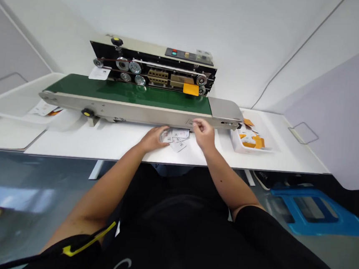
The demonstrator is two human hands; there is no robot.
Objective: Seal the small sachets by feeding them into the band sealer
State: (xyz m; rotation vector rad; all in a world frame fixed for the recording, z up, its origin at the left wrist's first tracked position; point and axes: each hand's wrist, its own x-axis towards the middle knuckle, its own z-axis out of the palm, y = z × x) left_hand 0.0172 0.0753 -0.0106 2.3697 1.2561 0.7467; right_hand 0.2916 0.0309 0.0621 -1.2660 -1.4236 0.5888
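Note:
Several small white printed packets lie loosely overlapped on the table in front of me. Beside them on the left rests my left hand, its thumb and fingers apart and curved around the nearest packet; whether it grips that packet does not show clearly. My right hand is raised just right of the packets, close to the front side of the conveyor machine. Its fingers are curled in and pinched together, and anything between them is too small to make out. An orange packet stands at the machine's sealing slot, above the green belt.
A white packet sticks out at the machine's left end. The left tray holds white and orange packets. At right, a bin contains orange and white packets. A blue plastic stool stands on the floor at right.

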